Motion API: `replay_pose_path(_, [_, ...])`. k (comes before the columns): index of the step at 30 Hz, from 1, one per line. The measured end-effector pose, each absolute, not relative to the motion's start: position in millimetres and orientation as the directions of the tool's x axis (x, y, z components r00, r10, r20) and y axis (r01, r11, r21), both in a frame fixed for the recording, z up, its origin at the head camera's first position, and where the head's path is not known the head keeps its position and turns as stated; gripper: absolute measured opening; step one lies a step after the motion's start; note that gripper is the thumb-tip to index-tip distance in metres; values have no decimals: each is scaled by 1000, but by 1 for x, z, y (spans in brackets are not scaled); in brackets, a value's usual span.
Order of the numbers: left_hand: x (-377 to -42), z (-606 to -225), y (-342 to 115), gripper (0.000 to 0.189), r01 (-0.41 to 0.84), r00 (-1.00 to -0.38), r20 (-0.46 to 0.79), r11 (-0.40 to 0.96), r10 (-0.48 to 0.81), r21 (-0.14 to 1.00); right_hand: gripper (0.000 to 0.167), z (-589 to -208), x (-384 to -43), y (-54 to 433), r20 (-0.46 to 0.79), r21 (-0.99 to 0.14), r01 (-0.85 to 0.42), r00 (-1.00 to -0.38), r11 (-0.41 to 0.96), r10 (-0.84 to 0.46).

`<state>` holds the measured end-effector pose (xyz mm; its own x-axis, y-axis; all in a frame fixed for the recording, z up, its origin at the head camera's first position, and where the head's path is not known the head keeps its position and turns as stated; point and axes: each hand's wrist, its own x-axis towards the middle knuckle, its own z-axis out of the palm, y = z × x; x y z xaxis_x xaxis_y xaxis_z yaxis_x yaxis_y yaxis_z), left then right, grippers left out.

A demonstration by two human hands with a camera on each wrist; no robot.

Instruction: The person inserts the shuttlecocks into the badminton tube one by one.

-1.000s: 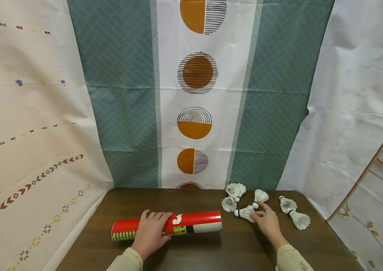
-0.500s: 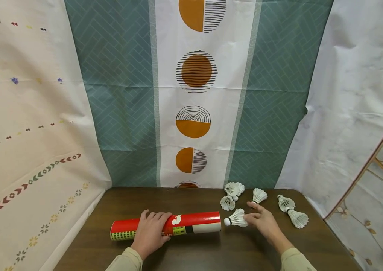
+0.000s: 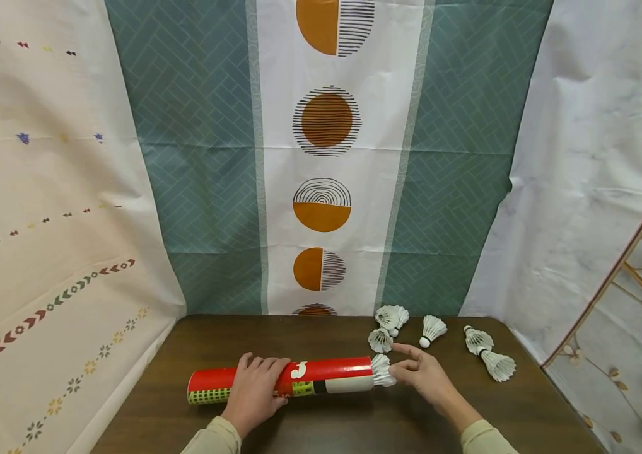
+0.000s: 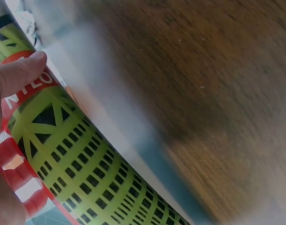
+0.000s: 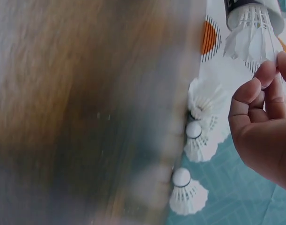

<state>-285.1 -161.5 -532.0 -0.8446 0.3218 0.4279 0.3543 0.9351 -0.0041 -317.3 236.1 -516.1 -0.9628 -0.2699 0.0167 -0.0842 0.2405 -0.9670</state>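
A red, green and white shuttlecock tube (image 3: pixel 338 367) lies on its side on the dark wooden table. My left hand (image 3: pixel 256 386) grips it around the middle, and in the left wrist view the thumb (image 4: pixel 33 70) presses over its printed lettering. At the tube's right end a white shuttlecock (image 3: pixel 382 371) sits with its cork end hidden inside and its feather skirt sticking out. My right hand (image 3: pixel 426 379) pinches the edge of that skirt between thumb and fingers; the right wrist view shows the same shuttlecock (image 5: pixel 253 40) in the tube's mouth.
Behind the tube's right end, several shuttlecocks (image 3: pixel 390 318) lie clustered. A single shuttlecock (image 3: pixel 432 330) rests to their right. Two more shuttlecocks (image 3: pixel 498 366) lie near the table's right side. Patterned cloths (image 3: pixel 207 189) hang around the table (image 3: pixel 309 429).
My right hand has carried the shuttlecock leftward from among the others, its cork end turning toward the tube and entering the mouth. The left hand and tube have stayed nearly in place.
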Motion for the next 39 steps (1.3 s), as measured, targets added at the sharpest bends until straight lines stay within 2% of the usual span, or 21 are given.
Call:
replay_pose_path(8, [-285,-534,-162,80,365,-833,442,931,332,-12,66,-516,-312,223,32,-979,-102,-933,178,-359])
replay_pose_path(21, [-282,-531,-159,80,373,-832,448,928,326,17,67,-518,-306,207,43,-988,-97,-918,119,-394])
replay_pose_path(27, [-281,-532,-158,81,364,-836,446,931,318,18,68,-518,-302,200,39,-986,-95,-933,139,-357])
replay_pose_path(32, [-281,-533,-157,81,379,-811,479,926,336,-9,80,-517,-299,193,55,-981,-109,-948,158,-314])
replay_pose_path(39, [-281,-534,-156,80,390,-798,491,920,350,-22,84,-517,-296,186,69,-982,-121,-943,143,-326])
